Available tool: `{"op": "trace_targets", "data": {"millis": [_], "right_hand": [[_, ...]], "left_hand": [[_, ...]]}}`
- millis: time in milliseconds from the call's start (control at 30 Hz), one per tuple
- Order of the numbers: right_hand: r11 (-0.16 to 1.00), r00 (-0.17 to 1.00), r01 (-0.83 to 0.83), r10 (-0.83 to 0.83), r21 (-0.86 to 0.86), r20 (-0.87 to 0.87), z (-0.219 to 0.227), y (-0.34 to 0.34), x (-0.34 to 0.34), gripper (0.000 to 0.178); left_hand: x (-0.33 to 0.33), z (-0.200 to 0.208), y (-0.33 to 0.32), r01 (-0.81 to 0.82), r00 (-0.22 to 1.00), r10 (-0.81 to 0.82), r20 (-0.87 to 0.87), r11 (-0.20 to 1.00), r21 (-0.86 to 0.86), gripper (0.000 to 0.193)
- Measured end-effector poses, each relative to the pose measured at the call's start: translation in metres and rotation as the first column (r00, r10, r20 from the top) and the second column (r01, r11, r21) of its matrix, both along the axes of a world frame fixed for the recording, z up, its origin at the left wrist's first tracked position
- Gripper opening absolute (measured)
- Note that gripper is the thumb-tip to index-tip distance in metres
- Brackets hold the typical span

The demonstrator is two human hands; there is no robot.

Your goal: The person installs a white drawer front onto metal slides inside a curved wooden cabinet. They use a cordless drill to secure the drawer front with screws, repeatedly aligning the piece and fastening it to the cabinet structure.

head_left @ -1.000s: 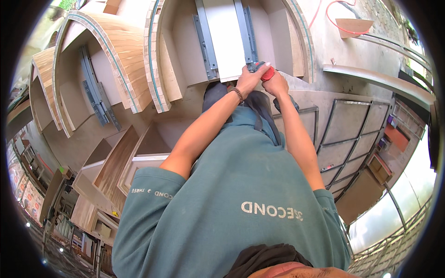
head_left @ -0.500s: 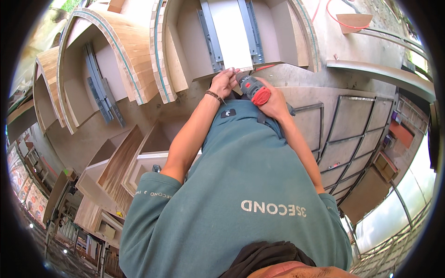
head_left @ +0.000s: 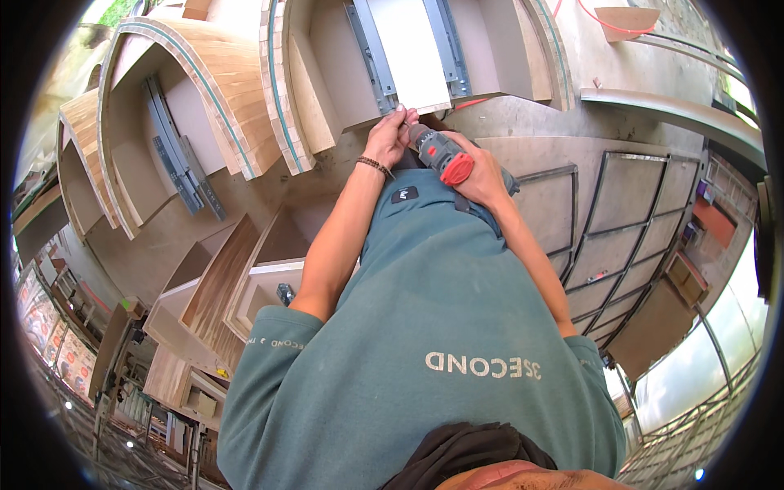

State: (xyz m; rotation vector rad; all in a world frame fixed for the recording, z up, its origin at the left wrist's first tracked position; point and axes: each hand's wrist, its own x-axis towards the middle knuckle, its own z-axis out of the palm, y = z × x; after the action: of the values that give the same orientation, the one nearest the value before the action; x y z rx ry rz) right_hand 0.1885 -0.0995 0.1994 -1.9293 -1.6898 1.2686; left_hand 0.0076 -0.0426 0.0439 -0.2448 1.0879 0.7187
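My right hand (head_left: 480, 173) is wrapped around the grip of a grey and red cordless drill (head_left: 443, 153). The drill's chuck points toward the fingertips of my left hand (head_left: 387, 139), whose thumb and fingers are pinched together. Whatever lies in that pinch is too small to make out. Both hands are just in front of the near edge of a curved wooden cabinet (head_left: 325, 73). Inside it, a white panel (head_left: 405, 53) lies between a left metal drawer slide (head_left: 372, 55) and a right metal drawer slide (head_left: 448, 45).
To the left stands another curved cabinet (head_left: 224, 98) with loose drawer slides (head_left: 175, 151) in it. Wooden drawer boxes (head_left: 214, 286) sit at lower left. A black metal frame (head_left: 629, 220) lies at right, below a long rail (head_left: 661, 106). A red hose (head_left: 608, 23) runs at upper right.
The cabinet has shifted slightly upward in the picture. My left fingertips have moved a little up and left, and the drill stays close beside them in my right hand.
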Motion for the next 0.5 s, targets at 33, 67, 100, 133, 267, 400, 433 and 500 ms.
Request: {"op": "trace_targets", "data": {"millis": [33, 67, 100, 133, 267, 400, 433, 500], "right_hand": [[1.0, 1.0, 0.007, -0.007, 0.012, 0.001, 0.0, -0.001, -0.001, 0.065], [1.0, 1.0, 0.012, -0.012, -0.001, 0.015, 0.001, -0.002, -0.002, 0.066], [1.0, 0.999, 0.016, -0.016, -0.011, 0.028, 0.001, -0.003, -0.003, 0.066], [1.0, 0.999, 0.02, -0.019, -0.022, 0.042, 0.001, -0.003, -0.004, 0.066], [0.998, 0.999, 0.04, -0.04, 0.039, 0.0, -0.003, -0.007, -0.001, 0.067], [0.992, 0.995, 0.095, -0.094, 0.085, -0.018, -0.008, -0.01, 0.0, 0.067], [0.989, 0.994, 0.112, -0.111, 0.098, -0.022, -0.008, -0.01, 0.0, 0.067], [0.974, 0.982, 0.179, -0.169, 0.138, -0.078, -0.011, -0.011, 0.003, 0.068]], "left_hand": [[0.0, 0.0, -0.001, 0.003, 1.0, -0.003, 0.004, 1.0, -0.006, 0.029], [0.0, -0.001, -0.002, 0.005, 1.0, -0.005, 0.008, 1.0, -0.012, 0.029], [0.0, -0.002, -0.003, 0.006, 1.0, -0.006, 0.012, 1.0, -0.015, 0.028], [0.0, -0.003, -0.003, 0.03, 0.999, -0.029, 0.018, 1.0, -0.011, 0.028], [0.0, 0.002, -0.001, 0.149, 0.989, -0.149, 0.019, 0.989, 0.007, 0.032], [0.005, 0.025, 0.004, 0.205, 0.975, -0.21, 0.071, 0.976, 0.069, 0.044], [0.006, 0.02, 0.003, 0.216, 0.973, -0.217, 0.076, 0.976, 0.023, 0.048], [0.006, 0.015, 0.001, 0.236, 0.969, -0.229, 0.087, 0.969, -0.069, 0.057]]}}
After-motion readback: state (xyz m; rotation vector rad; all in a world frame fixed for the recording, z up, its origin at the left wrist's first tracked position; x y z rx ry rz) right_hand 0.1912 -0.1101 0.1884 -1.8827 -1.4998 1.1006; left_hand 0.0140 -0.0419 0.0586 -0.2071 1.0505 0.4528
